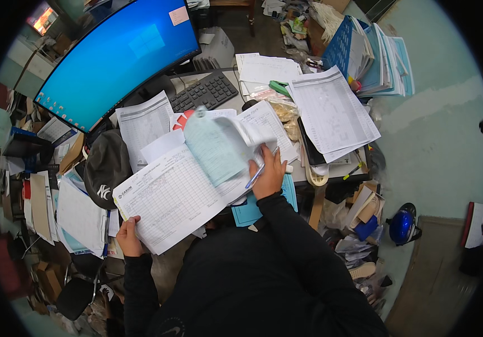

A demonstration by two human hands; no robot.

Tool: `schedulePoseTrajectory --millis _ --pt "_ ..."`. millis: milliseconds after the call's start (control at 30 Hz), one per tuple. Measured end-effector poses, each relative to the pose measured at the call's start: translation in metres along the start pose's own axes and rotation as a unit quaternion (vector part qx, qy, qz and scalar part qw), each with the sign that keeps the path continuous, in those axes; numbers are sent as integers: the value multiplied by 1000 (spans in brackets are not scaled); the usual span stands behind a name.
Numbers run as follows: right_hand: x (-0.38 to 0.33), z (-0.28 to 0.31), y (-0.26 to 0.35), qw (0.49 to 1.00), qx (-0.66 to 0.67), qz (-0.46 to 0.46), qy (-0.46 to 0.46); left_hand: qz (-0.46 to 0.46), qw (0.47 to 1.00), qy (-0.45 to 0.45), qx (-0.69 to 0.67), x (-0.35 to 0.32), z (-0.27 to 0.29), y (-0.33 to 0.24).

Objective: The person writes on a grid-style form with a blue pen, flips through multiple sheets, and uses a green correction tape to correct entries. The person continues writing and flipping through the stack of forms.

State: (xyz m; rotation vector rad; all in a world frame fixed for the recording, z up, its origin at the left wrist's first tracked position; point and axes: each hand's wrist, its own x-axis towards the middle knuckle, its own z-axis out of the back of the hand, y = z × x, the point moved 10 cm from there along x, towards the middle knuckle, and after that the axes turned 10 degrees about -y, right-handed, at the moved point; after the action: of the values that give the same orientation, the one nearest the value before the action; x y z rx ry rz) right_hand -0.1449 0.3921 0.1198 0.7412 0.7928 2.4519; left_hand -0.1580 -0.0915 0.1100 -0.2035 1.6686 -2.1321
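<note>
Head view: left hand [129, 237] clenched on the lower corner of the ledger book [168, 196], which lies open on the desk [236, 104] edge. Right hand [268, 171] grips a blue pen [254, 177] while lifting the green page [216, 146]. Risk: the page tears or creases, or the pen slips. The page is motion-blurred; the thumb is probably under it.

A large white ruled ledger book [174, 194] lies open on the cluttered tabletop [227, 104], before a black computer keyboard [205, 91] and a wide curved monitor [115, 56]. A dark fabric cap [105, 165] sits to its left, and a loose white printed sheet [331, 112] to its right.
</note>
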Motion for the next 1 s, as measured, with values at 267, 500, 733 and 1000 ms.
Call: schedulePoseTrajectory --millis 267,500,733,1000 --pt "-56 48 156 881 360 288 110 9 1000 3 21 5 -2 4" --pt "-4 112 171 864 436 248 40 63 997 -19 -30 1 -4 13" --pt "-4 -9 -14 947 -94 227 207 60 997 -32 -47 4 -1 21" --pt "4 -21 -36 947 -232 71 211 61 997 -28 -45 0 -5 13"
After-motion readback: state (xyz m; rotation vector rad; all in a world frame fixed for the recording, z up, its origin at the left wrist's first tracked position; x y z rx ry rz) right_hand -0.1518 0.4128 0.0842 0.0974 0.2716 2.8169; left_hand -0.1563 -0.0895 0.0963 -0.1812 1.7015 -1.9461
